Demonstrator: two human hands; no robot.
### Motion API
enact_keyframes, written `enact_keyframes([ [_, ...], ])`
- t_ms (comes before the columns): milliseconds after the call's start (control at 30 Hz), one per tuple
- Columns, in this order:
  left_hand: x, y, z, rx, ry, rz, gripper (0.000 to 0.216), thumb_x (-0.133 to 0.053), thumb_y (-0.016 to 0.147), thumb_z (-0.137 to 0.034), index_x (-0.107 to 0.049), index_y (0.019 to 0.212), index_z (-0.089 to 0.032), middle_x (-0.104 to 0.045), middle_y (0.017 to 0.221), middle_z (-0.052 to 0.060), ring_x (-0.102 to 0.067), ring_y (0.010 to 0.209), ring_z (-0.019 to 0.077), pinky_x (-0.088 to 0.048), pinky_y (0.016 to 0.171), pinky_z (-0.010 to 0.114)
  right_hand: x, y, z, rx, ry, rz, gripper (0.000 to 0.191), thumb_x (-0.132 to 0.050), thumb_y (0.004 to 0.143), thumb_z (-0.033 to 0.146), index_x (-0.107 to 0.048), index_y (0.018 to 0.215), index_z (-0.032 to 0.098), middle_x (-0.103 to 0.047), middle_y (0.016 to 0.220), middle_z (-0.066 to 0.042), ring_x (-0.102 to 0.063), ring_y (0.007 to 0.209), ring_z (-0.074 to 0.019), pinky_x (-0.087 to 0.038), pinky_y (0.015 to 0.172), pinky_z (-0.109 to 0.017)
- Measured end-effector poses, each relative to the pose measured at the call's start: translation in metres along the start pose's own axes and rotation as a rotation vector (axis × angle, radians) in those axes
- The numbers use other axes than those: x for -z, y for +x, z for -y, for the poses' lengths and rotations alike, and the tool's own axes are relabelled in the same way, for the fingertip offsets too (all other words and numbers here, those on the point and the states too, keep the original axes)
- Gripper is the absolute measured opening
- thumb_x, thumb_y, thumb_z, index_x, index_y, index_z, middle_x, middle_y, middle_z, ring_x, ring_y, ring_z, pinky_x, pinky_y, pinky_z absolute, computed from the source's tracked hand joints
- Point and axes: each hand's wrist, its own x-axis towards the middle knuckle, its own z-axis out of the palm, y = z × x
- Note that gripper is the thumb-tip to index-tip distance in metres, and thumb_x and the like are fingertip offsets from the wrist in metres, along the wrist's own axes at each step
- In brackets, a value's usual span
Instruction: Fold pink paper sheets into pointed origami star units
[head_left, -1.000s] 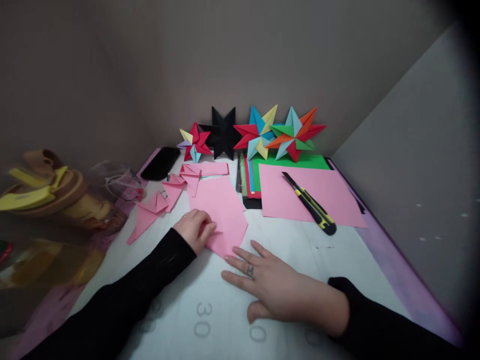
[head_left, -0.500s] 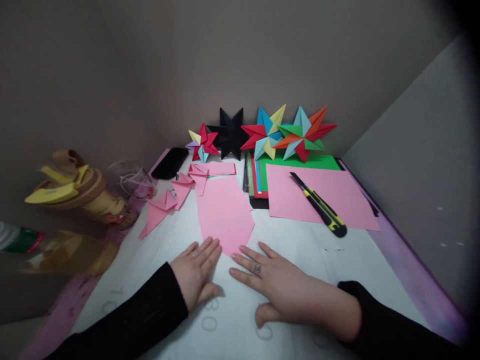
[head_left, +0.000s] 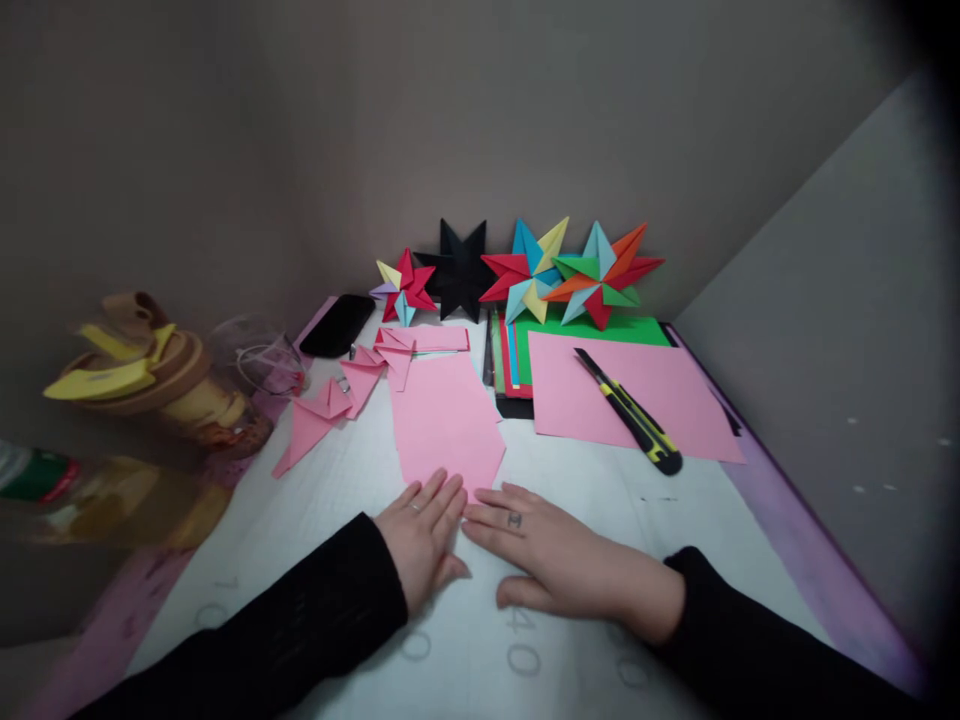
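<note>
Head view, and both hands are down at the near end of the sheet [head_left: 448, 420], which lies flat on the mat [head_left: 705, 515] with its narrow tip aimed at the person. Left hand [head_left: 426, 535] first: palm down, fingers stretched out and nearly side by side, thumb off to one side, fingertips at the sheet's near left edge. Facing it, the right hand [head_left: 551, 555]: flat too, fingers long and lying close, thumb held well away, fingertips at the near right edge. Neither hand is pinching anything! The two sets of fingertips almost meet at the tip; how hard they press, we cannot tell.

This looks like a flattening step along the slanted edges, and here's how to win it: even weight through the pads, a stroke outward from the tip along each slant, one hand anchoring while the other sweeps, or the sheet may skid. Match the two slants; a wandering crease would likely blunt the tip. Mind the far left corner, where the folded pieces [head_left: 322, 412] crowd in and a long sweep could nudge them. Over on the right, the knife [head_left: 631, 414] lies across the other sheet [head_left: 559, 400], well apart from the fingers.
</note>
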Motion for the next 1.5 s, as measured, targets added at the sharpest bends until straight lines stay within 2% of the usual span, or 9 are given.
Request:
enact_keyframes([
  [133,-0.007,-0.001,0.000,0.009,-0.033,-0.028,0.067,-0.051,0.082,-0.049,-0.036,0.135,-0.011,-0.033,0.143,0.015,-0.025,0.133,0.0303,-0.032,0.103,0.046,-0.004,0.001,-0.008,-0.042,-0.027,-0.227,0.043,-0.051,0.085,0.030,-0.049,0.126,0.016,-0.054,0.126,-0.011,-0.043,0.121,-0.0226,-0.035,0.101,-0.041],
  [233,-0.002,-0.006,0.002,-0.006,-0.051,-0.073,0.056,-0.052,0.084,-0.040,-0.041,0.132,-0.014,-0.038,0.140,0.015,-0.028,0.132,0.0304,-0.035,0.102,0.045,-0.007,0.002,-0.011,-0.064,-0.084,-0.267,0.039,-0.051,0.085,0.028,-0.053,0.122,0.016,-0.055,0.125,-0.011,-0.043,0.121,-0.0245,-0.036,0.100,-0.043],
  [400,0.004,-0.012,0.000,-0.038,-0.071,-0.087,0.052,-0.062,0.079,-0.032,-0.047,0.127,-0.023,-0.039,0.140,0.015,-0.024,0.132,0.0358,-0.035,0.100,0.050,-0.008,0.003,-0.013,-0.052,-0.101,-0.270,0.036,-0.049,0.086,0.029,-0.056,0.118,0.015,-0.055,0.125,-0.010,-0.043,0.121,-0.0236,-0.037,0.101,-0.041],
  [833,0.006,-0.012,-0.009,0.004,-0.103,-0.028,0.061,-0.067,0.074,-0.033,-0.042,0.130,-0.039,-0.015,0.150,0.008,-0.014,0.133,0.0415,-0.027,0.099,0.058,-0.007,0.003,-0.013,-0.058,-0.089,-0.247,0.038,-0.051,0.084,0.025,-0.054,0.120,0.014,-0.054,0.124,-0.011,-0.040,0.122,-0.0227,-0.034,0.102,-0.041],
  [967,0.007,-0.013,-0.007,-0.013,-0.106,-0.020,0.062,-0.067,0.074,-0.031,-0.041,0.129,-0.042,-0.007,0.152,0.006,-0.010,0.134,0.0423,-0.027,0.100,0.057,-0.006,0.003,-0.010,-0.055,-0.122,-0.189,0.043,-0.053,0.085,0.031,-0.050,0.126,0.019,-0.051,0.126,-0.013,-0.036,0.124,-0.0255,-0.033,0.101,-0.045],
  [1067,0.006,-0.013,-0.004,-0.054,-0.119,-0.049,0.061,-0.069,0.072,-0.030,-0.045,0.126,-0.042,-0.013,0.151,0.008,-0.010,0.133,0.0428,-0.027,0.099,0.058,-0.005,0.002,-0.007,-0.067,-0.155,-0.136,0.044,-0.055,0.084,0.036,-0.050,0.125,0.024,-0.046,0.130,-0.014,-0.033,0.126,-0.0290,-0.031,0.101,-0.049],
  [1200,0.008,-0.015,-0.006,-0.154,-0.100,-0.055,0.059,-0.067,0.074,-0.030,-0.044,0.128,-0.039,-0.030,0.145,0.010,-0.019,0.134,0.0347,-0.019,0.101,0.061,-0.005,0.001,-0.004,-0.095,-0.151,-0.102,0.042,-0.055,0.084,0.039,-0.053,0.123,0.025,-0.045,0.132,-0.015,-0.030,0.129,-0.0300,-0.027,0.102,-0.050],
  [1333,0.010,-0.018,-0.012,-0.208,-0.086,-0.024,0.065,-0.067,0.074,-0.037,-0.039,0.132,-0.033,-0.034,0.143,0.012,-0.026,0.133,0.0301,-0.020,0.104,0.055,-0.006,0.001,-0.003,-0.112,-0.120,-0.123,0.031,-0.049,0.087,0.041,-0.062,0.108,0.022,-0.045,0.133,-0.013,-0.031,0.129,-0.0274,-0.025,0.104,-0.049],
  [1500,0.016,-0.020,-0.004,-0.188,-0.070,0.038,0.079,-0.059,0.062,-0.069,-0.035,0.133,-0.043,-0.031,0.144,0.012,-0.027,0.131,0.0369,-0.025,0.100,0.057,-0.008,-0.001,-0.004,-0.113,-0.098,-0.128,0.033,-0.051,0.086,0.038,-0.057,0.116,0.026,-0.045,0.134,-0.012,-0.032,0.129,-0.0259,-0.026,0.104,-0.049],
])
